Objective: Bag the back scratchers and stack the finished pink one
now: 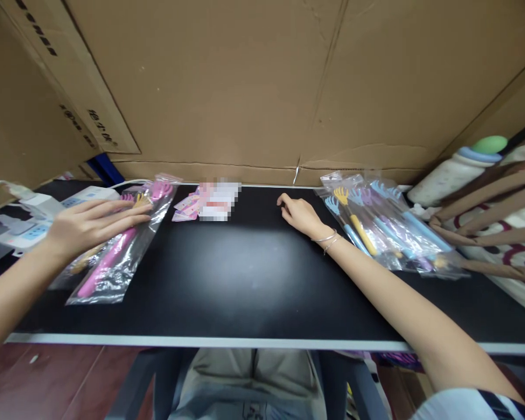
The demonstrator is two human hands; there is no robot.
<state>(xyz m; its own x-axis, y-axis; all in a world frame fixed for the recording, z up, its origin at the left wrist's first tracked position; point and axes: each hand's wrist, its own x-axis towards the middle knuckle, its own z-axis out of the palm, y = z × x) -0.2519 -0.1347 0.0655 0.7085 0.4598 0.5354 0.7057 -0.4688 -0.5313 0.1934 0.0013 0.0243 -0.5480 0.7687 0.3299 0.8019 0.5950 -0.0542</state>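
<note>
Head: pink, clear-bagged, prob. scratcher (pixel 106 263)

Glossy clear plastic bags (pixel 114 262); smooth black semi-matt tabletop (pixel 245 280); rough brown cardboard (pixel 245 81); thin metal bracelet (pixel 326 239).

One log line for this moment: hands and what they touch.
left hand: flat on pink bagged scratcher | right hand: curled on table, holding nothing | bag pile: beside right hand, untouched

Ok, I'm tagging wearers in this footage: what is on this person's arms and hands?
Both forearms are bare, no gloves. The right hand has thin silver bangles at its wrist, and a white sleeve with dark stripes shows at that upper arm. The left hand wears nothing visible.
</note>
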